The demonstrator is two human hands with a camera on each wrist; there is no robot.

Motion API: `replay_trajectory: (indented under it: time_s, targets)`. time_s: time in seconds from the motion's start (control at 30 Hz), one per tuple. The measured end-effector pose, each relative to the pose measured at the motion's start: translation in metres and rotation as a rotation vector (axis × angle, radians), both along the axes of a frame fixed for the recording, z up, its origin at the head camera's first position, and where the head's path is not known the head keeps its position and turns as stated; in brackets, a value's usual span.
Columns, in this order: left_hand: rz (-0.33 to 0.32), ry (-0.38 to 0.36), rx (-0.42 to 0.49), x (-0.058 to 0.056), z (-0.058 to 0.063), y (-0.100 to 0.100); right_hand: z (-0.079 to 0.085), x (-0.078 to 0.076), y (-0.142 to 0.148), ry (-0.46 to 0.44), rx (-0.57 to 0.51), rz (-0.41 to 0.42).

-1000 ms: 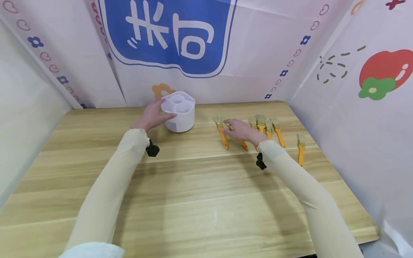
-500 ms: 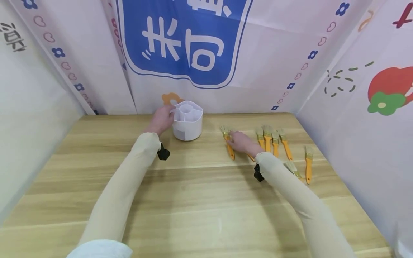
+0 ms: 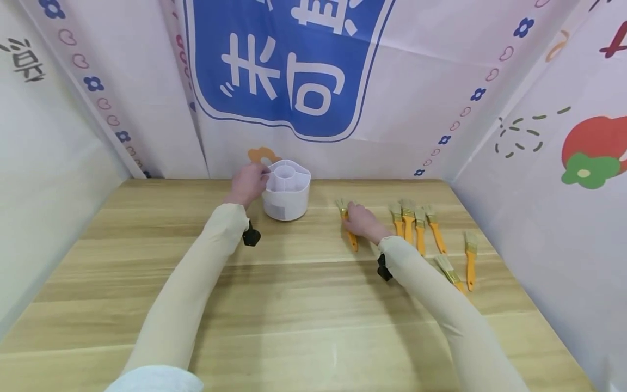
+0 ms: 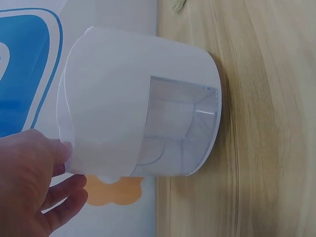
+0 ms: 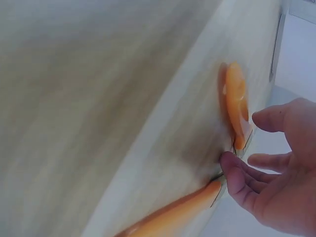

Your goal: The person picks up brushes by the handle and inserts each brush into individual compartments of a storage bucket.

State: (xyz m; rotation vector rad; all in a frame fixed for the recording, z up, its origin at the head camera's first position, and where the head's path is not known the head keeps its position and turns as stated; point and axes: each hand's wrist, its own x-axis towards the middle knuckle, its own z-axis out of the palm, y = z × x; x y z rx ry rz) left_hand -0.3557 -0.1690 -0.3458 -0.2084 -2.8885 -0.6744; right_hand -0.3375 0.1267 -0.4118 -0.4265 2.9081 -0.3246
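The left hand (image 3: pixel 249 182) pinches the rim of a round white divided organizer (image 3: pixel 286 204) at its left side. In the left wrist view the thumb lies against the outer wall of the organizer (image 4: pixel 108 98), which has a clear window low down. The right hand (image 3: pixel 364 222) hovers low over a paintbrush with an orange handle (image 3: pixel 352 241). In the right wrist view its thumb and bent fingers stand apart, with one orange brush handle (image 5: pixel 234 98) near the thumb and a second brush handle (image 5: pixel 177 213) below the fingertips. The bristles there are hidden.
Several more paintbrushes (image 3: pixel 408 220) lie to the right of the right hand. One brush (image 3: pixel 471 261) is near the table's right side, another (image 3: pixel 448 270) beside the right forearm. A printed cloth wall (image 3: pixel 392 136) stands behind the wooden table (image 3: pixel 303 305).
The left hand's thumb and fingers have come together on the organizer's rim. The right hand has shifted left, nearer the leftmost brush. The head view has tilted and turned slightly.
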Motion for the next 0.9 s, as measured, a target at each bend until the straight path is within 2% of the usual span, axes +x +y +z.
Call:
replay_trajectory:
  time_s: [0.2,0.33,0.6,0.9]
  targets:
    - [-0.006,-0.004,-0.055,-0.001,0.002,-0.001,-0.001,-0.01,-0.013,0.003,-0.042,-0.041]
    - [-0.009,-0.009,-0.056,-0.002,0.001,-0.004,0.0,-0.018,-0.02,-0.073,-0.053,-0.078]
    - [-0.015,-0.03,-0.054,-0.003,0.0,-0.003,0.007,-0.032,-0.018,-0.312,-0.067,-0.131]
    - [-0.039,-0.117,-0.103,-0.009,0.007,-0.004,0.012,-0.038,-0.017,-0.361,-0.078,-0.114]
